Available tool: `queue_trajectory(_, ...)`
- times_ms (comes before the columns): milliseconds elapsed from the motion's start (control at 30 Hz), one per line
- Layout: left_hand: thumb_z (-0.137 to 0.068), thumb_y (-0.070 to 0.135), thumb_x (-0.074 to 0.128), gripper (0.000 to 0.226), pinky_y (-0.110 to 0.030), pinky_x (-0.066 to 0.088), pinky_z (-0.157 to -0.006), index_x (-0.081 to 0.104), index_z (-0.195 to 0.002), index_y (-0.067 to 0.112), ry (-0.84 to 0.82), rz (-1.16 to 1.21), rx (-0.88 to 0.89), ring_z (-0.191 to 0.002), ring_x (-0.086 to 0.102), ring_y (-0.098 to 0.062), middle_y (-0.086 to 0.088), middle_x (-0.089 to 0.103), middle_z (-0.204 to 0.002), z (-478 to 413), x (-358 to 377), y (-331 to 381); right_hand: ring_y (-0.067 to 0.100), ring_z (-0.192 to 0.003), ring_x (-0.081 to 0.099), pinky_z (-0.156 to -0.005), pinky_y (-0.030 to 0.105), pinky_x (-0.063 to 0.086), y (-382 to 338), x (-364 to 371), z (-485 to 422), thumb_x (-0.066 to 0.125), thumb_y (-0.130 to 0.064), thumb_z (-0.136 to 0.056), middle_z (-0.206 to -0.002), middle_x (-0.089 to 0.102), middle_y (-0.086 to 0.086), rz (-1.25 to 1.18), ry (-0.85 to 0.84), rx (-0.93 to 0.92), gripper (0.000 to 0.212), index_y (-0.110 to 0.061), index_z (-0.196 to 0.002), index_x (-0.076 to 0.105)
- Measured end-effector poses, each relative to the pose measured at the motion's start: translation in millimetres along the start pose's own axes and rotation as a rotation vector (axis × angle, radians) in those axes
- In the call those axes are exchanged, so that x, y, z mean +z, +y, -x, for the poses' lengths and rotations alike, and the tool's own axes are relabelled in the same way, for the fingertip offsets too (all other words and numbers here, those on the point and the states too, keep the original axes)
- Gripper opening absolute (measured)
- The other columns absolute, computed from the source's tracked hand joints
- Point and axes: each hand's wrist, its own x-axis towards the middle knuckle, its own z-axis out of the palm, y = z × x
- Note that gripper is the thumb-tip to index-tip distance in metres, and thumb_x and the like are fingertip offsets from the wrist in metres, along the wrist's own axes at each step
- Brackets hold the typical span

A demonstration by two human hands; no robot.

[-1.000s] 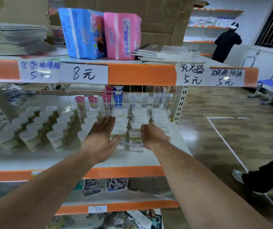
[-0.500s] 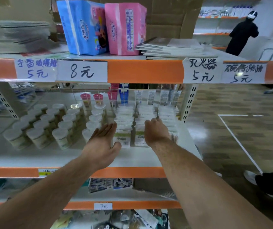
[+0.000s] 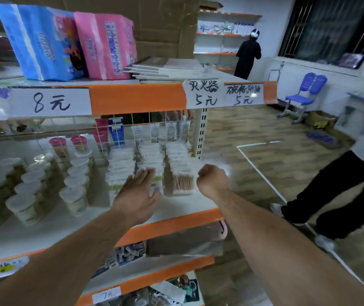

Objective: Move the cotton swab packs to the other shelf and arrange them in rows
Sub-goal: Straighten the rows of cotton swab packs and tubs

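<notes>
Clear cotton swab packs stand in three rows on the white middle shelf (image 3: 176, 225): a left row (image 3: 120, 164), a middle row (image 3: 151, 155) and a right row (image 3: 177, 155). The front pack of the right row (image 3: 182, 183) shows its wooden sticks. My left hand (image 3: 138, 196) lies with straight fingers against the front packs of the middle row. My right hand (image 3: 213, 180) hovers just right of the right row, past the shelf's end, fingers curled into a fist with nothing visible in it.
Round white tubs (image 3: 73, 200) fill the shelf's left part. A perforated post (image 3: 201, 133) stands behind the rows. Blue (image 3: 42, 43) and pink bags (image 3: 108, 45) sit on the top shelf. A person in black trousers (image 3: 331, 195) stands close on the right.
My right hand left the top of the packs, moved right beyond the rows and curled shut. My left hand shifted right onto the middle row. The view swung left.
</notes>
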Motion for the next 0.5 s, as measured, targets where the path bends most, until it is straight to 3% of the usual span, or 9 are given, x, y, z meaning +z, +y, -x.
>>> queue_trajectory(133,-0.102,0.046,0.024,0.067,-0.027,-0.007,-0.120,-0.004,-0.158,0.021,-0.019,0.021,0.023,-0.150,-0.010,-0.006,0.008,-0.008,-0.164,-5.4,6.9,23.4,0.017,-0.095,0.064,-0.075,0.020,0.049,28.3,-5.6,-5.9,0.053,-0.016,-0.083,-0.111,0.069,-0.004,0.028,-0.021,-0.022,0.032,-0.025,-0.108,0.070)
queue_trajectory(233,-0.102,0.047,0.024,0.067,-0.029,-0.006,-0.122,-0.003,-0.158,0.021,-0.014,0.006,0.005,-0.149,-0.011,-0.005,0.008,-0.008,-0.164,-6.3,5.9,33.8,0.015,-0.090,0.062,-0.078,0.022,0.051,37.9,-2.0,-15.6,0.058,-0.021,-0.084,-0.113,0.067,-0.005,-0.030,-0.058,-0.039,0.031,-0.030,-0.112,0.067)
queue_trajectory(367,-0.103,0.043,0.026,0.066,-0.028,-0.008,-0.121,-0.002,-0.158,0.022,0.022,0.018,-0.083,-0.149,-0.011,-0.005,0.009,-0.007,-0.164,-4.8,3.4,46.9,0.018,-0.102,0.062,-0.082,0.030,0.055,38.5,4.6,-31.6,0.061,-0.024,-0.088,-0.130,0.057,0.000,0.009,-0.157,-0.189,0.055,-0.035,-0.140,0.046)
queue_trajectory(433,-0.103,0.043,0.027,0.066,-0.026,-0.009,-0.120,0.000,-0.158,0.021,0.053,0.003,-0.133,-0.149,-0.010,-0.005,0.008,-0.006,-0.164,-1.3,5.7,53.0,0.019,-0.106,0.061,-0.075,0.029,0.055,37.3,8.3,-39.6,0.061,-0.020,-0.090,-0.141,0.046,0.002,0.050,-0.196,-0.263,0.070,-0.040,-0.150,0.029)
queue_trajectory(500,-0.102,0.043,0.028,0.066,-0.026,-0.008,-0.120,0.000,-0.158,0.021,0.063,-0.020,-0.180,-0.150,-0.008,-0.006,0.008,-0.005,-0.164,5.3,9.8,58.6,0.016,-0.095,0.062,-0.055,0.023,0.048,37.3,13.5,-47.3,0.059,-0.013,-0.090,-0.146,0.038,0.002,0.083,-0.224,-0.291,0.080,-0.044,-0.152,0.018)
